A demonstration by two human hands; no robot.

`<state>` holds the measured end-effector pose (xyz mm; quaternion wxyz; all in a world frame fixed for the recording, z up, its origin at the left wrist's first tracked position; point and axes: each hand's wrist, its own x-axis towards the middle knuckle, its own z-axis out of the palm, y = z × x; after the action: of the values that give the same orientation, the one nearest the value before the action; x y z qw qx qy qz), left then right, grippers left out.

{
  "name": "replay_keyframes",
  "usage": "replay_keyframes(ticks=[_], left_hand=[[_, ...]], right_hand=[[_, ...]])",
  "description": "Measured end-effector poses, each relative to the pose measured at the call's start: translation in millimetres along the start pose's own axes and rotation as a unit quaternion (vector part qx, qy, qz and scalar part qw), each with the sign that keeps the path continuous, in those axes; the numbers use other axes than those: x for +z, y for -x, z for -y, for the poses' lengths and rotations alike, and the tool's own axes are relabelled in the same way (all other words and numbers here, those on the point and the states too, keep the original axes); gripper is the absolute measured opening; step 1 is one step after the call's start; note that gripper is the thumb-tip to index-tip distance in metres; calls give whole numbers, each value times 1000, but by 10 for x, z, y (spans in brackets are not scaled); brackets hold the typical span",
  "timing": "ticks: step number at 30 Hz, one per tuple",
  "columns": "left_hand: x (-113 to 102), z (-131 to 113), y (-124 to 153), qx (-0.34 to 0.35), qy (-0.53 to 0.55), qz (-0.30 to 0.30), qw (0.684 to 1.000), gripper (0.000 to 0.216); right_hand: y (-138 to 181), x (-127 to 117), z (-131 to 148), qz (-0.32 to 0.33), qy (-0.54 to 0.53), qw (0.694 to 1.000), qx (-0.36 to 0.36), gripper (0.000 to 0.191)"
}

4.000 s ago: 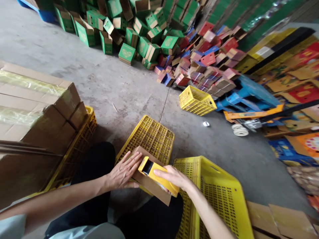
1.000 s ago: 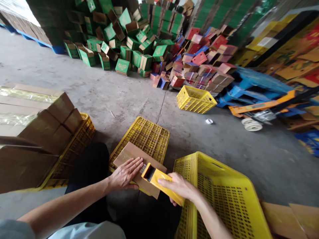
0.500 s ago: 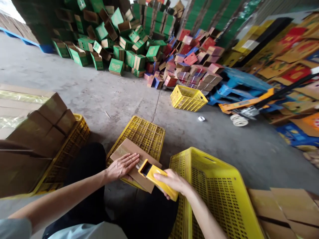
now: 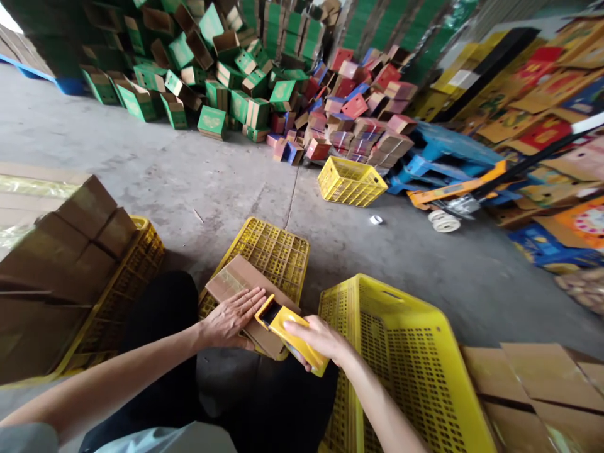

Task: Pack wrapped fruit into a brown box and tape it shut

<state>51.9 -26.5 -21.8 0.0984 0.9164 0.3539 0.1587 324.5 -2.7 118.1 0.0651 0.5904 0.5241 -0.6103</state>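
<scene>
A small brown cardboard box [image 4: 236, 282] lies on an upturned yellow crate [image 4: 274, 248] in front of my knees. My left hand [image 4: 231, 318] rests flat on the box with its fingers stretched out, holding it down. My right hand [image 4: 318, 340] grips a yellow tape dispenser [image 4: 285, 327], whose front end touches the box beside my left fingers. A strip of clear tape shows on the box's far end.
A tall yellow crate [image 4: 406, 358] stands at my right, with flat cardboard [image 4: 528, 390] beyond it. Brown boxes [image 4: 61, 245] are stacked on a yellow crate at left. Further off: another yellow crate [image 4: 352, 181], a tape roll [image 4: 375, 219], a pallet jack [image 4: 453, 195], heaps of green boxes [image 4: 212, 69] and red boxes [image 4: 358, 126].
My right hand has drawn the tape dispenser a little toward me along the box. My left hand stays pressed flat on it. The camera has tilted slightly.
</scene>
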Motion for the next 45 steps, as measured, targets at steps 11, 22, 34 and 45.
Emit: replay_keyframes(ticks=[11, 22, 34, 45], left_hand=[[42, 23, -7, -1, 0, -31, 1000, 119], [21, 284, 19, 55, -8, -24, 998, 112], [46, -143, -85, 34, 7, 6, 999, 120], [81, -94, -100, 29, 15, -15, 999, 118]], right_hand=[[157, -53, -215, -33, -2, 999, 31, 47], [49, 69, -363, -35, -31, 999, 26, 49], [17, 134, -469, -39, -52, 998, 8, 50], [256, -41, -557, -36, -22, 999, 25, 52]])
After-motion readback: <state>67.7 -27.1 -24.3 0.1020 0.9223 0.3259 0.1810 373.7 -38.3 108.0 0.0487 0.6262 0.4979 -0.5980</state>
